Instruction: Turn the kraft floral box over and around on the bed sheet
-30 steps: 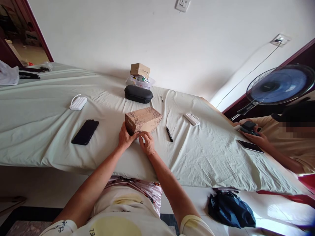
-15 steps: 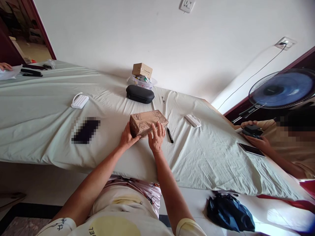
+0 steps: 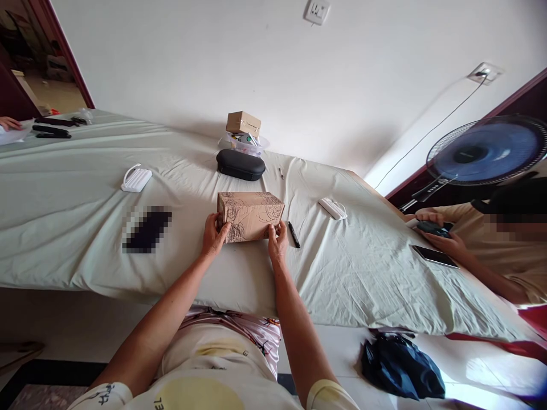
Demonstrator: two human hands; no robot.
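Note:
A brown cardboard box [image 3: 250, 216] with drawn patterns rests on the pale green sheet [image 3: 85, 228] in front of me, its long side facing me. My left hand [image 3: 213, 234] grips its left end and my right hand [image 3: 277, 240] grips its right end, fingers wrapped against the box. A black pen [image 3: 294, 234] lies just right of my right hand.
A black phone [image 3: 146, 230] lies left, a white pouch [image 3: 135, 178] beyond it, another white pouch [image 3: 333, 208] to the right. A black case [image 3: 240, 164] and a small box [image 3: 243, 123] sit further back. A person at right holds a device [image 3: 431, 229]; a fan [image 3: 485, 151] stands behind.
The box has been turned from a slanted position to square with me. My right hand moved from the box's front to its right end.

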